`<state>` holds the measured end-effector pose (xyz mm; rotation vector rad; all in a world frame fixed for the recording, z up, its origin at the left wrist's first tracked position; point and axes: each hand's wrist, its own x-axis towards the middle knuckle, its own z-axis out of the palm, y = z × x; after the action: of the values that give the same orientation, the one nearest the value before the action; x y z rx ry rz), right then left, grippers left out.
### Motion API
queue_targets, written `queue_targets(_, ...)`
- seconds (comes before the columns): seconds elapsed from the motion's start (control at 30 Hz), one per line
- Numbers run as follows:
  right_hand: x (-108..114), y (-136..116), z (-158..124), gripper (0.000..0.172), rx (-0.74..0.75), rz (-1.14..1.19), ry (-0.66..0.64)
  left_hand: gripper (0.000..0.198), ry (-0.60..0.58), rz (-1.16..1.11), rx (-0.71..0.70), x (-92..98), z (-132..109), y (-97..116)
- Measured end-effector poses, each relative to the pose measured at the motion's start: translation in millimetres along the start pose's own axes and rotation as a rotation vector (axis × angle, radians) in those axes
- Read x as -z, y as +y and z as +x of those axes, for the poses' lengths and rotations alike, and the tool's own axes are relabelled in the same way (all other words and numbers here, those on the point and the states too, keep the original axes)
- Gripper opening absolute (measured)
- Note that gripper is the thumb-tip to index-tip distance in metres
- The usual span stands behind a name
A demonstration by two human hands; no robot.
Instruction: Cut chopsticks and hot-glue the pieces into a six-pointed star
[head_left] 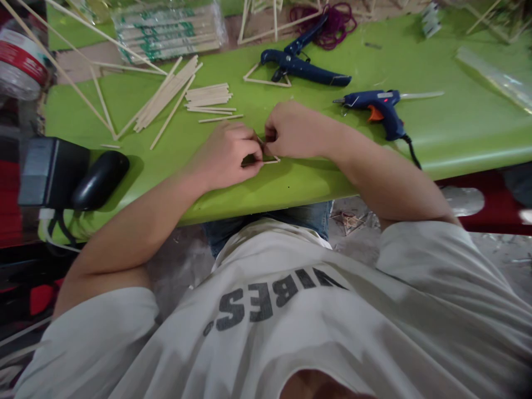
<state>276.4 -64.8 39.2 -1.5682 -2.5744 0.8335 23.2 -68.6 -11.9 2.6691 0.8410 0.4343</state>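
My left hand (226, 152) and my right hand (293, 130) meet near the front edge of the green table (316, 183). Both pinch a small frame of thin wooden sticks (272, 160) that rests on the table between them. Most of that frame is hidden under my fingers. A short cut pile of sticks (208, 95) lies just beyond my left hand, with longer sticks (166, 94) fanned out to its left.
A blue glue gun (380, 108) lies right of my right hand, its cord running off the table edge. Blue cutters (303, 64) rest on a stick triangle (266, 77) farther back. A black case (100, 177) and grey box (37, 172) sit at left. Packed sticks (170, 30) lie at the back.
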Motion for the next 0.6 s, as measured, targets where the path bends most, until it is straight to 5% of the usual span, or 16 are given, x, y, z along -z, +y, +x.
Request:
queue_targets(0.17, 1.5, 11.3, -0.3, 0.023, 0.077, 0.067, 0.010, 0.016, 0.066, -0.042, 0.054, 9.1, -0.5, -7.0)
queue_targets(0.37, 4.4, 9.8, 0.7, 0.017, 0.018, 0.066, -0.018, 0.034, 0.231, -0.068, 0.163, 20.5, -6.2, -47.4)
queue_targets(0.6, 3.6, 7.3, 0.1, 0.019, -0.033, 0.071, -0.022, 0.072, 0.091, -0.052, 0.399, 19.9, -15.0, -63.4)
